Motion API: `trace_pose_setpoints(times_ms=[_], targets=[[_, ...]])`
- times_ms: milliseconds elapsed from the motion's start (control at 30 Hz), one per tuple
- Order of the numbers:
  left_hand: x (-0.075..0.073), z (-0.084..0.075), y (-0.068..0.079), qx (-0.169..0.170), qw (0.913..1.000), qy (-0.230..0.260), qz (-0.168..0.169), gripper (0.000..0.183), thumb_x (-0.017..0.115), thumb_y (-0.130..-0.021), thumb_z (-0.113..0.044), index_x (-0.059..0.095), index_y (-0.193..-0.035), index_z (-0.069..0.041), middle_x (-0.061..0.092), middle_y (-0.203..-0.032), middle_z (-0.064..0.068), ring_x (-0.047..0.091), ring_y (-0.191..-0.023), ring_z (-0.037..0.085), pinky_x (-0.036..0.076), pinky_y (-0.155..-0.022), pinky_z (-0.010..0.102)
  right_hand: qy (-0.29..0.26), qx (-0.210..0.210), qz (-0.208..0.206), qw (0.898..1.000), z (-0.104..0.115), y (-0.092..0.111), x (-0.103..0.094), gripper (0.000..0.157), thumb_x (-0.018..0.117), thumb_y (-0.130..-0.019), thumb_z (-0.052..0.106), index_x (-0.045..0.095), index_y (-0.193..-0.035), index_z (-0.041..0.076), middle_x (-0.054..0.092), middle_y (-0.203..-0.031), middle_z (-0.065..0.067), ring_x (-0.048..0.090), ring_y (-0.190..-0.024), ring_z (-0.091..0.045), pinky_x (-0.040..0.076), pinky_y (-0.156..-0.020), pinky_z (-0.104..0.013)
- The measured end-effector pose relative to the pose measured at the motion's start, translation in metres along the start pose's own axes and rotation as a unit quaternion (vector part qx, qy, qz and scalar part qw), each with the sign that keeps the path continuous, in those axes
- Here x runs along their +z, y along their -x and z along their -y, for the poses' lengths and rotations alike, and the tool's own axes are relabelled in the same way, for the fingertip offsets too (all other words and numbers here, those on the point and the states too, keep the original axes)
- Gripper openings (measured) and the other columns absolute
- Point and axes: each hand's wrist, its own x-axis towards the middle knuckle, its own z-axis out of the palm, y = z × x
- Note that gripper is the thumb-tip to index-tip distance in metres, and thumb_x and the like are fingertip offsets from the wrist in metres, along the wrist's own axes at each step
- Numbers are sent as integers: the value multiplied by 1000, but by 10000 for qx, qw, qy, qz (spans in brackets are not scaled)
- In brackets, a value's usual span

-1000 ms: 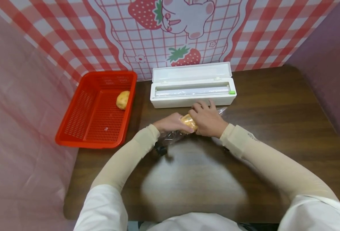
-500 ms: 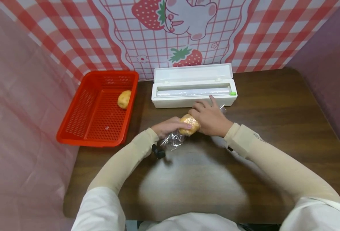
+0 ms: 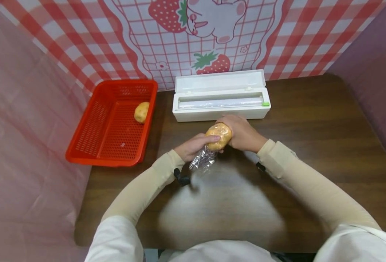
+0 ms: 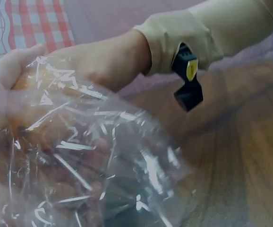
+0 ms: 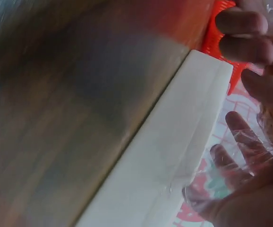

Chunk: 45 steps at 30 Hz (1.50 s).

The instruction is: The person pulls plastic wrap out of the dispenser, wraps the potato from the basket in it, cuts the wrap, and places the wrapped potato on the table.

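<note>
A yellow potato (image 3: 221,134) in clear plastic wrap (image 3: 203,159) is up between both hands, above the wooden table. My left hand (image 3: 194,145) grips it from the left, thumb across its top and fingers underneath. Around its far right side curls my right hand (image 3: 242,133); in the right wrist view, film clings to that hand's bent fingers (image 5: 245,146). A loose, crinkled end of the wrap hangs below the left hand and fills much of the left wrist view, covering most of the potato there.
Behind the hands stands a white wrap dispenser box (image 3: 220,114), lid raised, a film roll (image 3: 219,103) inside and a green slider (image 3: 265,104) at its right end. A red basket (image 3: 106,162) at the left contains another potato (image 3: 141,112). A checked cloth (image 3: 298,40) hangs behind.
The wrapped potato has turned and risen slightly in the hands, so more of it shows. The right hand's fingers have drawn in round it, and the loose film end now hangs lower left.
</note>
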Motion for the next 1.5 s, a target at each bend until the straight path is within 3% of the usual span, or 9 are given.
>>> trace_pose_setpoints(times_ms=[133, 300, 533, 667, 767, 967, 1100, 1233, 1500], targets=[[5, 3, -2, 108, 9996, 264, -75, 28, 55, -99, -22, 58, -115, 1, 68, -96, 12, 66, -86, 21, 53, -72, 26, -1005, 237, 93, 9946, -2, -1, 3, 67, 71, -65, -17, 59, -125, 9, 68, -113, -11, 64, -100, -30, 53, -88, -49], [11, 7, -2, 153, 9984, 482, -241, 33, 54, -100, -24, 56, -120, 2, 67, -98, 10, 67, -86, 19, 54, -73, 27, -1996, 431, 372, 9782, -4, -2, 2, 75, 69, -67, -20, 51, -135, 4, 63, -126, -17, 61, -109, -34, 50, -95, -49], [18, 10, -6, 358, 9949, 695, -638, 35, 59, -98, -27, 58, -118, 2, 67, -94, 9, 66, -78, 17, 54, -67, 24, -3623, 1002, 620, 9246, -8, 4, 4, 93, 57, -61, -27, 37, -148, 0, 52, -140, -20, 55, -111, -32, 58, -72, -38], [22, 14, -8, 414, 9926, 833, -784, 35, 60, -98, -28, 56, -118, 1, 65, -93, 8, 65, -78, 16, 54, -69, 24, -4358, 1208, 533, 8903, -8, 9, 10, 95, 53, -61, -29, 33, -150, -2, 51, -142, -20, 54, -114, -29, 57, -74, -34], [24, 15, -9, 470, 9914, 854, -869, 37, 59, -99, -29, 55, -120, 1, 65, -93, 8, 64, -78, 16, 54, -70, 25, -5229, 1143, 538, 8430, -7, 12, 12, 96, 49, -64, -28, 27, -153, -2, 48, -145, -22, 56, -115, -28, 57, -73, -35], [30, 13, -10, 722, 9919, 512, -908, 47, 56, -101, -30, 54, -130, 7, 65, -98, 9, 63, -85, 19, 54, -75, 29, -7143, 503, 685, 6947, -5, 14, 10, 81, 41, -82, -12, 19, -158, 3, 36, -152, -28, 51, -126, -29, 49, -98, -38], [34, 8, -13, 700, 9924, -24, -1015, 48, 57, -101, -33, 59, -129, 5, 65, -103, 8, 62, -92, 21, 53, -81, 31, -7639, 547, 305, 6423, -4, 12, 13, 50, 47, -103, 4, 33, -152, 3, 48, -144, -26, 52, -129, -31, 48, -103, -38], [36, 5, -14, 255, 9918, -522, -1139, 50, 59, -99, -43, 63, -124, -1, 66, -104, 11, 63, -88, 19, 55, -77, 33, -7626, 1068, -298, 6373, -1, 10, 19, 35, 48, -106, 6, 45, -140, 1, 58, -134, -23, 57, -125, -32, 51, -98, -37], [32, 3, -13, -560, 9844, -1245, -1109, 60, 54, -96, -60, 57, -130, -10, 69, -104, 10, 68, -86, 24, 55, -76, 46, -7065, 1833, -729, 6797, -2, 3, 19, 41, 51, -103, 0, 39, -140, -10, 65, -121, -17, 65, -113, -30, 54, -93, -36]])
